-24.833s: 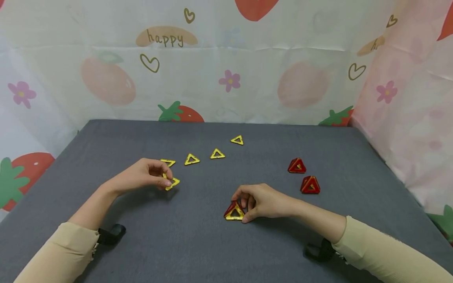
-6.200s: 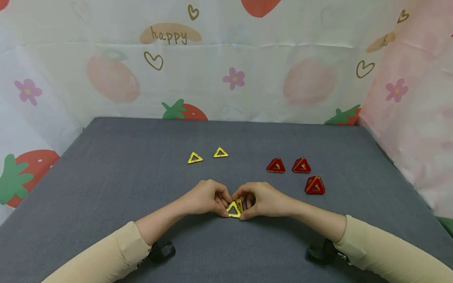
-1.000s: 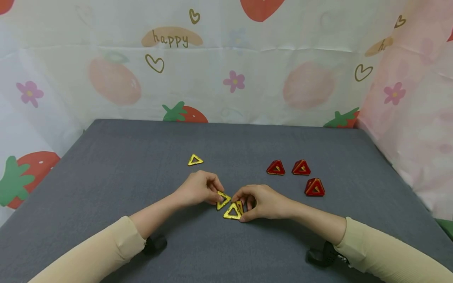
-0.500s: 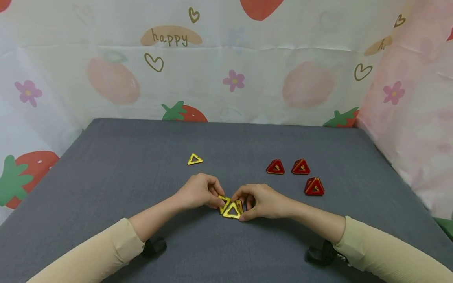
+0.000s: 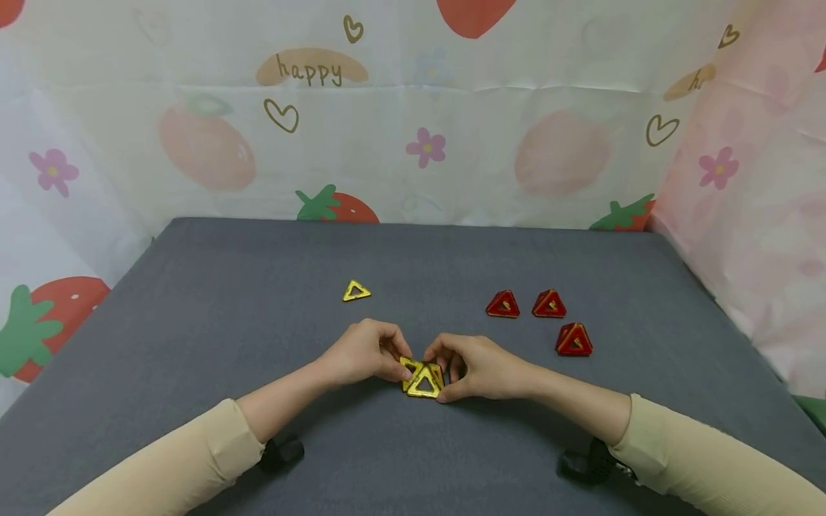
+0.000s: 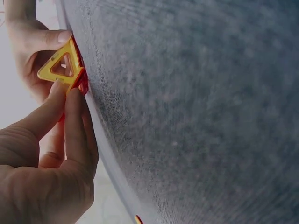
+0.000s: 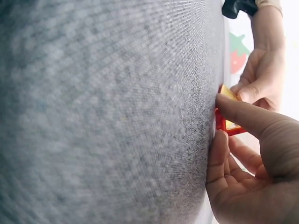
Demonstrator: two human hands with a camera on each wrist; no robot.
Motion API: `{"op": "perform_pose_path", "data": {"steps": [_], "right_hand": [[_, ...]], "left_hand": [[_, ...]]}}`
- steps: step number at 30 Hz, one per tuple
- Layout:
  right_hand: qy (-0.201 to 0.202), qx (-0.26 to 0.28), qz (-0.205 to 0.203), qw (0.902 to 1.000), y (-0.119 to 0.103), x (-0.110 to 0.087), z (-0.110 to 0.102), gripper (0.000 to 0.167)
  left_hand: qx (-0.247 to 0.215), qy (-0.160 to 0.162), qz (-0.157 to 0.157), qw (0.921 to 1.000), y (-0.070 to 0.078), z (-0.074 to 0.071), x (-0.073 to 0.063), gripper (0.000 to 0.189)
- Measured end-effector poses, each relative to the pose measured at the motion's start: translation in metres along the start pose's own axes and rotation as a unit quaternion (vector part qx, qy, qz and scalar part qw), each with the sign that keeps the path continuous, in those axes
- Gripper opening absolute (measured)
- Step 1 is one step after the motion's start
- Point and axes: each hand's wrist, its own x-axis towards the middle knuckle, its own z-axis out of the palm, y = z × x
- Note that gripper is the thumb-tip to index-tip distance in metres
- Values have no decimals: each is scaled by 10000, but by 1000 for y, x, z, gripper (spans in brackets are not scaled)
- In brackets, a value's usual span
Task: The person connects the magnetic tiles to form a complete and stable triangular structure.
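In the head view my left hand (image 5: 368,351) pinches a yellow triangular magnetic tile (image 5: 414,361) between thumb and fingers, its edge against the left side of a small tile pyramid (image 5: 424,394). My right hand (image 5: 480,367) grips that pyramid from the right, thumb at the front corner and fingertips near the top. The pyramid's front shows a yellow frame with an open middle; its back is hidden by my fingers. Red edging shows under the yellow face (image 6: 48,70) in the left wrist view. Fingertips cover much of the yellow and red pyramid (image 7: 226,91) in the right wrist view.
One loose yellow triangle (image 5: 355,291) lies flat farther back on the grey cloth-covered table (image 5: 258,258). Three red pyramids stand to the right: one (image 5: 502,304) beside another (image 5: 549,304), and a third (image 5: 573,340) nearer me. A printed curtain (image 5: 484,72) closes the back.
Over the last second my left hand brings its yellow tile right, against the pyramid; my right hand stays put. Since the oldest frame, loose yellow triangles went from several to one, red pyramids from two to three.
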Motion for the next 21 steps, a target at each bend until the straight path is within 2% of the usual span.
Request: {"op": "perform_pose_path", "data": {"steps": [14,21], "right_hand": [[19,-106,76,9999,-3,-2,0,44],[47,-123,2,9999,-3,-2,0,44]], "left_hand": [[363,-580,334,9971,0,4,2,35],[334,-565,293,9974,1,6,1,36]]}}
